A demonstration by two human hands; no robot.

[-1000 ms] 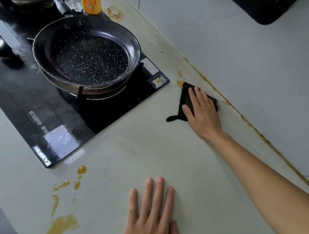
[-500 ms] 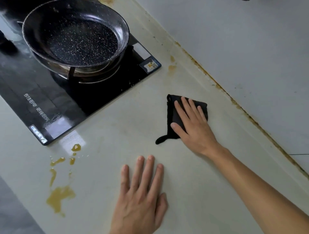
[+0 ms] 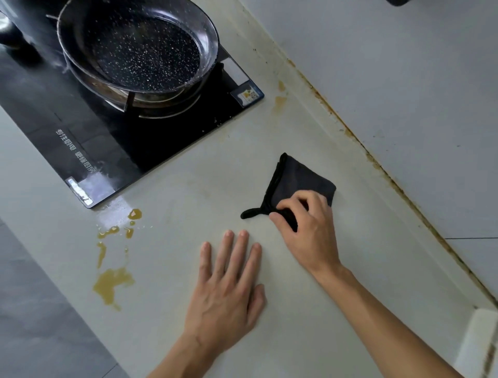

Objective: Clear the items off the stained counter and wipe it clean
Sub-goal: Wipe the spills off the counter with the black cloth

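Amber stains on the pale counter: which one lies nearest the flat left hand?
The big amber puddle beside the left hand, at the counter's front edge. The other amber spots sit farther off, by the stove and wall.

Landmark: black glass hob (image 3: 89, 126), set at the upper left.
Wall: pale grey tiled wall (image 3: 404, 89) to the right of the hob, one thin grout line low down on its right side.
Joint: brown-stained seam (image 3: 388, 178) at the foot of the wall, running diagonally away from the hob's far right corner.
Floor: dark grey floor tiles (image 3: 32, 310) below the hob, at the lower left.
Fitting: dark object (image 3: 398, 2) on the wall, cut off at the top edge; kind cannot be told.
Light: soft and even; a bright reflection on the hob's near corner.
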